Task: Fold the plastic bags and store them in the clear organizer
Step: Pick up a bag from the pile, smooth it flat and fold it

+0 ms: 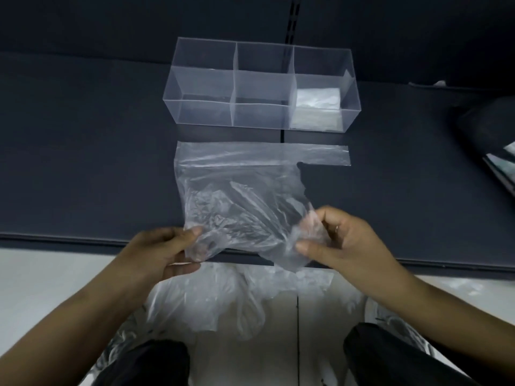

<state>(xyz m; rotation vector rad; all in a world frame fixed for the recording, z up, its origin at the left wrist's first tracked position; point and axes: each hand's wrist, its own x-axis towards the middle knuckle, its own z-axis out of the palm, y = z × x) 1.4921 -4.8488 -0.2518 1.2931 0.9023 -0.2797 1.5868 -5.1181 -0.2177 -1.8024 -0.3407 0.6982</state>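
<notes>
While your left hand [170, 249] pinched the bag [237, 185] at its near left corner, it lay half spread in front of the organizer [203, 110]. Your right hand [340, 240] pinched its crumpled right edge. It looked thin, limp and slippery, so corners were likely your best hold.

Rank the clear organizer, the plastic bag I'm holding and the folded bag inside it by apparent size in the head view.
1-2, unranked: clear organizer and held plastic bag look about alike, and the bag is nearer the camera.
3: folded bag in the right compartment, clearly smallest.
</notes>
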